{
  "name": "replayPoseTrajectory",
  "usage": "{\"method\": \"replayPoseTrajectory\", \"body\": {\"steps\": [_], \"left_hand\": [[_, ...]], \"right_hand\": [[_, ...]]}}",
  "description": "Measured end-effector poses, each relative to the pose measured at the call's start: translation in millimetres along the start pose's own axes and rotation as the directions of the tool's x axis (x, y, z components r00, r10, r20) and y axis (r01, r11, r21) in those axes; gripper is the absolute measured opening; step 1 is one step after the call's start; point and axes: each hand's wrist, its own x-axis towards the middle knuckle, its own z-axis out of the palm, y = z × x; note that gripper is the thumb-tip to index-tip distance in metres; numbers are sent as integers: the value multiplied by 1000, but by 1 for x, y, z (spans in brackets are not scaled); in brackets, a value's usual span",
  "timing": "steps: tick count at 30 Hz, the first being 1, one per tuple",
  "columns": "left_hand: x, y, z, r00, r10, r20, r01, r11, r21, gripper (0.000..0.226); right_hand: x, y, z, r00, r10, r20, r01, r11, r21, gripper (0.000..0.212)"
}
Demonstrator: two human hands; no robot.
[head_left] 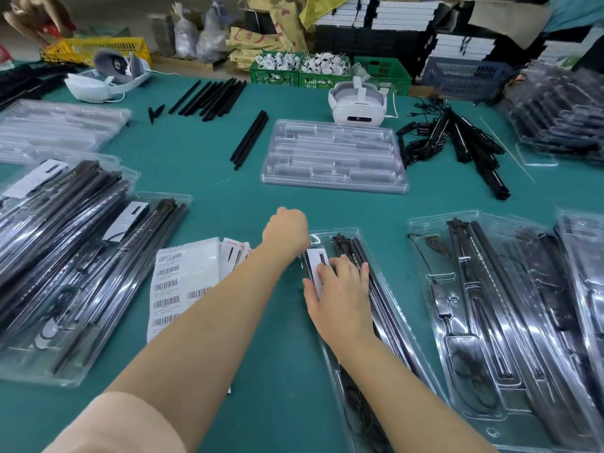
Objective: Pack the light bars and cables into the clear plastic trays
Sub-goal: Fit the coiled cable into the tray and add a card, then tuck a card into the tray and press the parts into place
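A clear plastic tray (356,380) with black light bars (389,318) and a cable lies in front of me on the green table. A white card (316,260) lies on the tray's upper left part. My right hand (336,289) rests on the card and tray with straight fingers. My left hand (287,232) is curled at the tray's top left corner; what it holds is hidden. An empty clear tray (333,156) sits farther back in the middle. Loose black bars (250,138) lie to its left, and bars with cables (457,142) to its right.
Filled trays are stacked at the left (65,256) and at the right (510,322). Barcode label sheets (183,282) lie left of my arm. A white headset (358,104) stands behind the empty tray. Green crates (294,71) line the table's far edge.
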Motion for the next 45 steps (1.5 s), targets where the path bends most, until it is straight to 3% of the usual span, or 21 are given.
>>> {"method": "replayPoseTrajectory", "body": {"steps": [4,8,11,12,17,24,32,35,39,42,45], "left_hand": [[3,0,-2,1000,1,-3,-1,993,-120,31],[8,1,-8,980,91,176,-67,988,-136,24],[12,4,-9,969,52,243,-13,987,-161,31],[16,5,-9,966,24,258,19,987,-160,49],[23,5,-16,919,-3,394,94,973,-210,37],[26,-1,-11,912,14,410,235,800,-551,25],[21,-10,-13,868,54,494,363,609,-705,8],[21,-12,-16,851,80,520,391,564,-728,20],[20,-13,-18,838,126,532,393,538,-746,16],[21,-13,-17,854,95,512,372,576,-728,24],[21,-12,-16,867,66,493,362,597,-716,18]], "right_hand": [[1,0,-1,1000,4,18,-4,1000,-6,39],[1,0,-1,1000,11,26,-10,1000,-18,41],[1,0,-1,1000,10,16,-10,1000,-13,41],[1,0,-1,1000,12,11,-11,1000,-11,41],[0,-1,0,1000,3,-30,-4,1000,-25,39],[0,-5,-5,999,-22,-36,17,992,-128,43],[1,-10,-8,998,-47,-47,41,990,-132,42],[0,-12,-9,997,-55,-59,46,989,-140,40],[0,-12,-10,995,-62,-80,51,989,-139,41],[0,-12,-11,997,-61,-55,53,990,-133,42],[1,-12,-12,997,-63,-44,58,991,-120,42]]}}
